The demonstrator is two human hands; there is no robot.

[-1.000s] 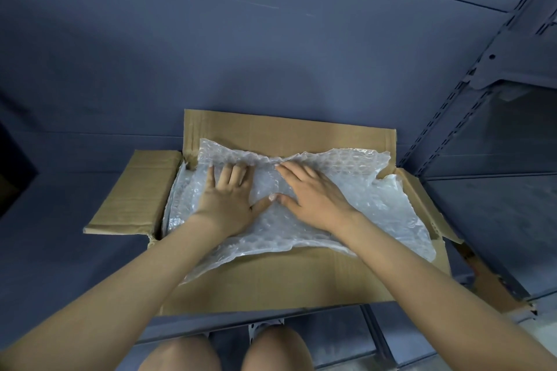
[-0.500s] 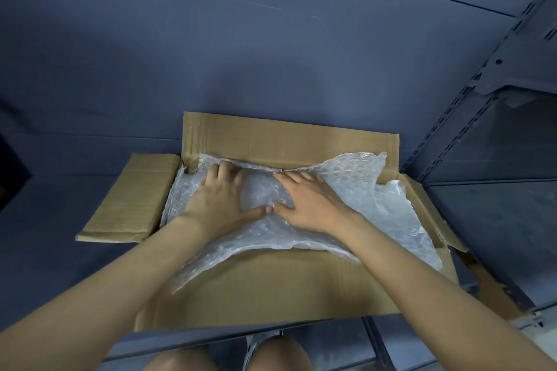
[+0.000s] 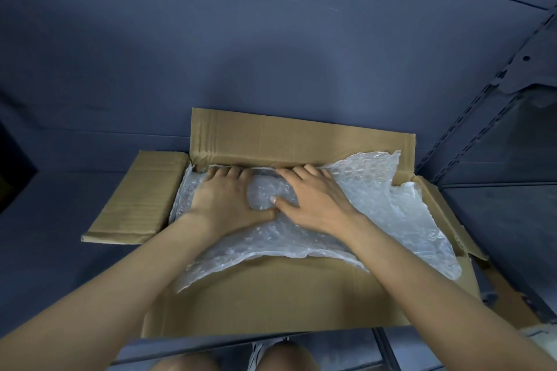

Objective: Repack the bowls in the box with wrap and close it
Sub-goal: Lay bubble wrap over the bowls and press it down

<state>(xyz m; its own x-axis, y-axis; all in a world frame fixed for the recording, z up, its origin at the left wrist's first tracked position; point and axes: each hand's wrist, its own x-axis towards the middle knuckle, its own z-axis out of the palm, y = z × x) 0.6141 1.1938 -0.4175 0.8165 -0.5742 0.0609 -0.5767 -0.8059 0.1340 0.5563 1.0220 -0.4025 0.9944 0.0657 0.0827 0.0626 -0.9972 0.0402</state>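
An open brown cardboard box (image 3: 271,295) lies on a dark blue surface, its four flaps spread outward. A sheet of clear bubble wrap (image 3: 376,214) covers the box's inside and spills over the near flap. My left hand (image 3: 223,202) and my right hand (image 3: 313,202) lie side by side on the wrap with flat fingers, pressing it down along the box's far edge. The fingertips reach the fold of the far flap (image 3: 301,138). A rounded bulge shows under the wrap between my thumbs. The bowls are hidden beneath the wrap.
The left flap (image 3: 141,199) lies flat on the blue surface. The right flap (image 3: 446,214) slants outward toward a dark metal shelf upright (image 3: 494,93). My knees (image 3: 229,358) show below the box's near edge.
Both hands slid away from me across the wrap to the box's far edge, pushing its far border down inside the box. The thumbs have come together.
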